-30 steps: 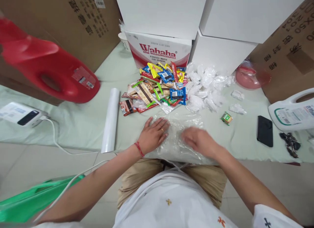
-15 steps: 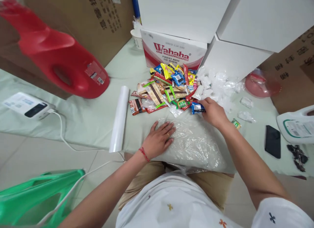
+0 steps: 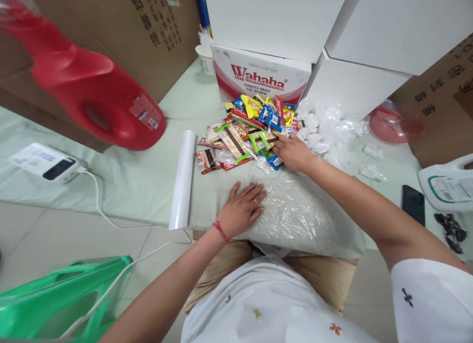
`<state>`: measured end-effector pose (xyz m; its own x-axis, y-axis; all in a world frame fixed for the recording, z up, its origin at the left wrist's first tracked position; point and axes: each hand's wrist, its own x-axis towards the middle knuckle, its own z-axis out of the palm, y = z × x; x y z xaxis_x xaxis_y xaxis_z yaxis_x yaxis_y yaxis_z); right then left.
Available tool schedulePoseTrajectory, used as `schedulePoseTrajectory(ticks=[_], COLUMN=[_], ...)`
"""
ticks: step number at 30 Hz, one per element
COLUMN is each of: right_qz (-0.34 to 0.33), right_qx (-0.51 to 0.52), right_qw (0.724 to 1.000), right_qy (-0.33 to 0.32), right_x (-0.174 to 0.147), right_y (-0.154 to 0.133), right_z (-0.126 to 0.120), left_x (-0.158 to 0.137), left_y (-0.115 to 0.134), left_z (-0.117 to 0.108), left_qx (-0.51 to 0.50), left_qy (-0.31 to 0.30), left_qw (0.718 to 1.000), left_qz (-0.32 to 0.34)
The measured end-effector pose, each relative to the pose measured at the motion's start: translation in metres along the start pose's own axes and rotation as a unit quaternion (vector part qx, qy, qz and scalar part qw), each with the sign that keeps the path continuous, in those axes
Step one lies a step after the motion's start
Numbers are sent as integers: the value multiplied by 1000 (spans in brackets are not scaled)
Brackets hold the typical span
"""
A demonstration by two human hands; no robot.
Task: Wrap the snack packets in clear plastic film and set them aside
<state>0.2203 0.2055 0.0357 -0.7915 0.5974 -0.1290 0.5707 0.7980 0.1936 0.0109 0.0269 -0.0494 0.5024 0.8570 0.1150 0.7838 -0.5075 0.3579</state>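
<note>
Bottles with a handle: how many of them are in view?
2: the red bottle at left, and the white bottle at the right edge, partly out of frame. Others may be hidden.

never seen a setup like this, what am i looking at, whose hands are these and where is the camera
There is no machine here: one person works with bare hands. Every picture comes from a single camera worn on their head, looking forward and down, so you see roughly what they see.

The table has a pale green cloth. On it lie a heap of wrapped snacks, crumpled white pieces, a white roll and a dark phone.

The left hand lies flat on clear plastic, holding nothing. The right hand reaches into the snacks; whether its fingers grip a packet is hard to tell.
</note>
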Motion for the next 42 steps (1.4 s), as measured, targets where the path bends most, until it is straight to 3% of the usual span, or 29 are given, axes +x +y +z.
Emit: schedulePoseTrajectory(ticks=[2,5,8,10,12,15,17,19,22,25,28,30,37,42], right_qz=[19,93,167,196,186,124,91,77,74,115,192,206,199,119], right_qx=[19,73,137,197,286,386,377,323,267,292,298,282,223,224], right_qw=[999,988,954,932,924,914,915,932,955,948,932,933,952,964], right_qy=[17,100,206,232,173,-11,-107,-144,-107,-60,-69,-91,-70,-77], right_x=[-20,-60,-104,-130,-147,-148,-134,-117,-104,-117,-137,-144,-127,-127], right_y=[3,2,-2,-7,-15,-37,-55,-69,-75,-67,-66,-75,-122,-116], right_z=[-9,-38,-69,-80,-81,-62,-41,-20,-3,-4,-6,-3,14,12], left_x=[0,0,0,0,1,2,2,2,2,2,3,3,3,3], left_y=[0,-1,0,0,0,0,0,0,0,0,1,1,2,2], left_z=[0,1,1,1,0,0,0,0,1,1,1,1,1,1], left_qx=[-2,-3,0,2,3,5,8,11,17,23,26,28,34,37], left_qy=[2,1,-1,-1,1,-2,-5,-6,-5,-4,-6,-2,-1,-4], left_qw=[1000,1000,1000,1000,1000,1000,1000,1000,1000,1000,1000,1000,999,999], left_qz=[-3,-4,-3,-5,-5,0,1,0,-1,-4,-9,-9,-7,-7])
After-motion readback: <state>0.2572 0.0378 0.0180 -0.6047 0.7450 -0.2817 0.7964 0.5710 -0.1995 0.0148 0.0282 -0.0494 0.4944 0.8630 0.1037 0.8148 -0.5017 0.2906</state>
